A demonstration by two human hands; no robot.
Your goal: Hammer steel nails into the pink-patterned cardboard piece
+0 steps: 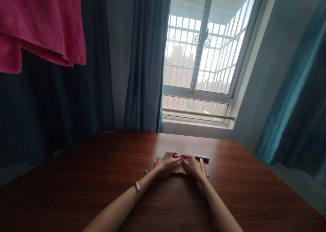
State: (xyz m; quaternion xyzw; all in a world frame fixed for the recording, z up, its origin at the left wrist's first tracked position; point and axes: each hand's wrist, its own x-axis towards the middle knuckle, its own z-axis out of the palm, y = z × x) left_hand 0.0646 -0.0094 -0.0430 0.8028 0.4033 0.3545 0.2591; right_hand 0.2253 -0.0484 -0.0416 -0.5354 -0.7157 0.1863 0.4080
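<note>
Both my hands meet over a small woven mat point(158, 162) with a pink patch on the brown wooden table point(102, 177). My left hand point(168, 160) has its fingers pinched together near its thumb, and my right hand point(189, 163) is pinched too, fingertips touching the left's. What they pinch is too small to name. A silver bracelet point(137, 190) sits on my left wrist. A wooden stick point(202, 165) lies just right of my right hand.
A dark flat bar point(202, 157) lies behind the hands. A thin pin-like item point(146, 171) rests left of the mat. Beyond the table are a barred window point(203, 55), blue-grey curtains point(146, 62) and a hanging pink cloth point(38, 25).
</note>
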